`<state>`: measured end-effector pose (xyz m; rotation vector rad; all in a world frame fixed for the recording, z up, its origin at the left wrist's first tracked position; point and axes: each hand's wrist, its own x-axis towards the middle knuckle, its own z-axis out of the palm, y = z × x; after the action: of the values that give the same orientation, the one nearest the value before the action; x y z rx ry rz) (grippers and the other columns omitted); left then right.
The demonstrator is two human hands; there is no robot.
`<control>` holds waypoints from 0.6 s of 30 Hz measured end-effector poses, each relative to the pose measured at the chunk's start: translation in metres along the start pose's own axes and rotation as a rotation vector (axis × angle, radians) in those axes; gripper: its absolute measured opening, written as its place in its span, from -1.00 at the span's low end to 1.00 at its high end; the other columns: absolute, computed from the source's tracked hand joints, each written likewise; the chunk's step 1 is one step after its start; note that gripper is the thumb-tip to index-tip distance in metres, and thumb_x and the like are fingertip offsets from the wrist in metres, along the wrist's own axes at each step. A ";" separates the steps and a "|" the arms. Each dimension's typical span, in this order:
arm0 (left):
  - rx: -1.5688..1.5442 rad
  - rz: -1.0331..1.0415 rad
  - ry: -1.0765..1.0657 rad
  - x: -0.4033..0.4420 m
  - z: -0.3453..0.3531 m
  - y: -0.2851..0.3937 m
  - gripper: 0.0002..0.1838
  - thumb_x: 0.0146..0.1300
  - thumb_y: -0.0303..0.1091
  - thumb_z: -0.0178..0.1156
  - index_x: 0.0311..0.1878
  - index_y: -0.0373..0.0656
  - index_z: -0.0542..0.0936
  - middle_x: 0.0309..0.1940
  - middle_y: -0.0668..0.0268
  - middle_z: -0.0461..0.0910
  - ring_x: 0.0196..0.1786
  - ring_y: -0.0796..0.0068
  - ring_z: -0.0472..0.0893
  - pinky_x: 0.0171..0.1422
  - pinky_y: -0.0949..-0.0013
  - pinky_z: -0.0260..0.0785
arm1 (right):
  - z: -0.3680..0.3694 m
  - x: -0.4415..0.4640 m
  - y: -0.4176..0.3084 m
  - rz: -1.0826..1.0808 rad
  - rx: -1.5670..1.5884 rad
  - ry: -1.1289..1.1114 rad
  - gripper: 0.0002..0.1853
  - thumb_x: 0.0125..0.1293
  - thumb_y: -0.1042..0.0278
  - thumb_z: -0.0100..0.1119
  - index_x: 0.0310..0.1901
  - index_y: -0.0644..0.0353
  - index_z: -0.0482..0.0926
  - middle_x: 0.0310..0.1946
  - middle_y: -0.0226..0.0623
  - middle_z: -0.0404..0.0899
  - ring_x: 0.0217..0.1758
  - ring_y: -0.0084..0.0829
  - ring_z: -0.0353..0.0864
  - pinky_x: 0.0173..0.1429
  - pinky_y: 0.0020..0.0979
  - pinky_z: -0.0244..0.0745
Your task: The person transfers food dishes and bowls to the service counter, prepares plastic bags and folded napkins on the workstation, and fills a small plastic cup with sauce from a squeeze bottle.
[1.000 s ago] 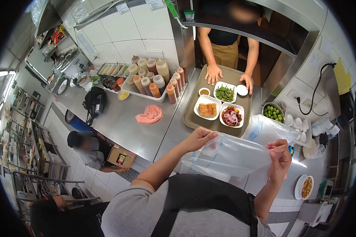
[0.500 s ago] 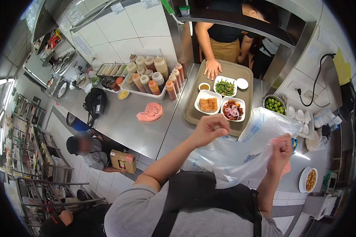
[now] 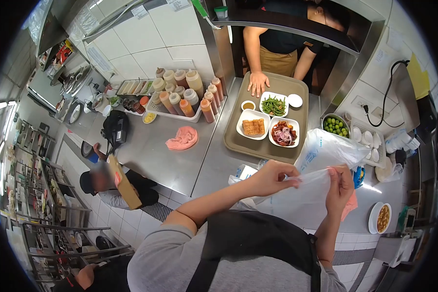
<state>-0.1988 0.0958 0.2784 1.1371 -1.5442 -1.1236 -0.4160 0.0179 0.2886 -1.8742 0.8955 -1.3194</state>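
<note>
**Two bare hands are handling a clear plastic bag beside a food tray**

On the near side of the tray (image 3: pixel 250 147), I am watching a person holding one plastic bag (image 3: pixel 310 187). The right hand (image 3: pixel 340 187) is pinching its upper edge between thumb and fingers, probably because thin film is offering nothing firmer to grip. The left hand (image 3: pixel 275 177) is hovering half-curled at that edge, thumb and forefinger nearly meeting; I cannot tell whether it is gripping film. More plastic (image 3: pixel 323 148) is lying by the tray's near right corner. On the tray's far left, one co-worker's hand (image 3: pixel 259 82) is resting flat, perhaps steadying it. Three white bowls (image 3: pixel 242 129) are sitting close together on the tray, seemingly to save room, with one sauce cup (image 3: pixel 248 106) and one white dish (image 3: pixel 295 100). Left of the tray, one pink cloth (image 3: pixel 182 138) is lying and over ten squeeze bottles (image 3: pixel 194 83) are standing, presumably for easy reaching.
</note>
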 end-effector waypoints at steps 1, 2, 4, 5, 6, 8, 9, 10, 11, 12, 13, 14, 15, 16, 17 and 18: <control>-0.076 -0.011 -0.020 -0.003 -0.003 -0.008 -0.86 0.26 -0.48 0.30 -0.14 -0.27 0.63 -0.36 0.35 0.70 -0.45 0.70 0.49 -0.36 0.57 0.31 | 0.001 0.002 -0.003 0.000 0.002 0.002 -0.94 0.24 0.59 0.23 -0.36 0.30 0.54 -0.36 -0.32 0.53 -0.36 -0.54 0.44 -0.29 -0.51 0.31; -0.152 -0.021 -0.042 -0.005 -0.006 -0.011 -0.89 0.30 -0.50 0.25 -0.14 -0.29 0.66 -0.35 0.34 0.71 -0.36 0.69 0.56 -0.26 0.58 0.37 | 0.002 0.004 -0.012 -0.039 0.149 -0.047 -0.92 0.24 0.55 0.25 -0.37 0.29 0.53 -0.33 -0.30 0.50 -0.33 -0.53 0.43 -0.27 -0.51 0.31; -0.188 0.003 -0.079 -0.008 -0.013 -0.010 -0.89 0.31 -0.50 0.24 -0.15 -0.27 0.69 -0.36 0.35 0.71 -0.34 0.69 0.57 -0.22 0.57 0.39 | 0.001 0.004 -0.017 -0.078 0.295 -0.087 -0.90 0.25 0.51 0.27 -0.38 0.27 0.53 -0.31 -0.28 0.47 -0.30 -0.51 0.42 -0.25 -0.50 0.31; -0.227 0.027 -0.115 -0.008 -0.016 -0.010 -0.88 0.33 -0.50 0.22 -0.15 -0.25 0.71 -0.38 0.37 0.71 -0.33 0.68 0.57 -0.18 0.56 0.41 | -0.001 0.002 -0.017 -0.028 0.422 -0.180 -0.85 0.24 0.45 0.29 -0.40 0.25 0.50 -0.31 -0.28 0.45 -0.30 -0.52 0.41 -0.25 -0.51 0.30; -0.225 0.025 -0.122 -0.009 -0.017 -0.008 -0.88 0.33 -0.50 0.22 -0.15 -0.25 0.71 -0.38 0.37 0.71 -0.33 0.68 0.57 -0.18 0.56 0.41 | -0.003 0.001 -0.016 0.021 0.549 -0.272 -0.80 0.24 0.39 0.31 -0.42 0.22 0.47 -0.32 -0.29 0.42 -0.31 -0.53 0.39 -0.26 -0.51 0.29; -0.241 0.008 -0.061 -0.010 -0.018 -0.004 -0.85 0.31 -0.49 0.26 -0.10 -0.24 0.72 -0.26 0.29 0.72 -0.19 0.62 0.63 -0.06 0.54 0.45 | 0.001 0.001 -0.005 0.049 0.581 -0.240 -0.76 0.26 0.34 0.31 -0.43 0.19 0.43 -0.35 -0.29 0.41 -0.33 -0.55 0.37 -0.27 -0.52 0.27; -0.241 0.005 -0.066 -0.009 -0.018 0.000 -0.85 0.31 -0.49 0.26 -0.10 -0.24 0.72 -0.26 0.29 0.72 -0.19 0.62 0.63 -0.06 0.54 0.45 | 0.003 0.001 -0.002 0.075 0.612 -0.216 -0.72 0.27 0.30 0.30 -0.45 0.17 0.38 -0.38 -0.29 0.40 -0.34 -0.57 0.35 -0.29 -0.53 0.26; -0.258 0.075 -0.006 -0.007 -0.020 0.005 -0.84 0.27 -0.50 0.28 -0.10 -0.25 0.73 -0.16 0.20 0.70 -0.12 0.53 0.65 -0.01 0.48 0.47 | 0.003 0.001 -0.003 0.077 0.611 -0.211 -0.72 0.27 0.30 0.30 -0.45 0.17 0.38 -0.38 -0.29 0.40 -0.34 -0.57 0.35 -0.29 -0.53 0.26; -0.276 0.146 0.055 -0.005 -0.022 0.008 -0.83 0.24 -0.51 0.31 -0.11 -0.26 0.73 -0.05 0.12 0.68 -0.05 0.43 0.67 0.03 0.43 0.48 | 0.004 0.001 -0.004 0.143 0.703 -0.206 -0.71 0.31 0.29 0.27 -0.43 0.14 0.35 -0.41 -0.33 0.40 -0.36 -0.59 0.32 -0.30 -0.55 0.23; -0.278 0.142 0.050 -0.004 -0.024 0.009 -0.83 0.24 -0.51 0.31 -0.11 -0.26 0.73 -0.05 0.12 0.68 -0.05 0.43 0.67 0.03 0.43 0.48 | 0.004 0.001 -0.005 0.212 0.795 -0.199 -0.71 0.34 0.28 0.24 -0.42 0.11 0.33 -0.43 -0.38 0.39 -0.37 -0.61 0.30 -0.32 -0.56 0.20; -0.294 0.184 -0.001 -0.005 -0.027 0.010 -0.86 0.22 -0.51 0.33 -0.16 -0.28 0.74 -0.01 0.06 0.66 -0.03 0.41 0.66 0.01 0.42 0.48 | 0.004 0.000 -0.002 0.218 0.792 -0.192 -0.71 0.34 0.28 0.24 -0.42 0.11 0.33 -0.43 -0.38 0.39 -0.37 -0.61 0.30 -0.32 -0.56 0.20; -0.313 0.225 -0.055 -0.006 -0.030 0.010 -0.89 0.20 -0.51 0.35 -0.21 -0.29 0.74 0.03 0.01 0.63 0.00 0.39 0.66 0.00 0.41 0.48 | 0.003 -0.001 0.003 0.260 0.797 -0.157 -0.72 0.36 0.27 0.22 -0.41 0.10 0.32 -0.45 -0.42 0.38 -0.38 -0.62 0.29 -0.33 -0.57 0.20; -0.324 0.218 -0.068 -0.007 -0.033 0.009 -0.89 0.20 -0.51 0.35 -0.21 -0.29 0.74 0.03 0.01 0.63 0.00 0.39 0.66 0.00 0.41 0.48 | 0.001 -0.002 0.006 0.304 0.799 -0.117 -0.73 0.39 0.26 0.19 -0.39 0.08 0.32 -0.47 -0.47 0.37 -0.39 -0.63 0.28 -0.34 -0.57 0.19; -0.352 0.236 -0.111 -0.008 -0.036 0.008 -0.93 0.20 -0.49 0.36 -0.29 -0.29 0.73 -0.01 -0.01 0.65 -0.04 0.39 0.67 -0.03 0.44 0.48 | -0.001 -0.004 0.005 0.317 0.789 -0.099 -0.73 0.39 0.26 0.19 -0.39 0.08 0.32 -0.47 -0.47 0.37 -0.39 -0.63 0.28 -0.34 -0.57 0.19; -0.384 0.253 -0.155 -0.009 -0.036 0.006 -0.92 0.20 -0.48 0.36 -0.37 -0.29 0.72 -0.06 -0.04 0.67 -0.08 0.38 0.68 -0.06 0.46 0.47 | -0.001 -0.005 0.001 0.424 0.819 -0.084 -0.74 0.40 0.26 0.18 -0.38 0.08 0.33 -0.48 -0.50 0.35 -0.39 -0.65 0.29 -0.33 -0.58 0.20; -0.404 0.242 -0.175 -0.009 -0.035 0.004 -0.92 0.20 -0.48 0.36 -0.37 -0.29 0.72 -0.06 -0.04 0.67 -0.08 0.38 0.68 -0.06 0.46 0.47 | -0.002 -0.006 -0.001 0.531 0.847 -0.066 -0.75 0.41 0.26 0.16 -0.37 0.08 0.33 -0.49 -0.53 0.34 -0.40 -0.66 0.29 -0.31 -0.58 0.21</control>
<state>-0.1638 0.0994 0.2883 0.5791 -1.4520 -1.3170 -0.4190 0.0234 0.2872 -0.9335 0.5911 -1.0488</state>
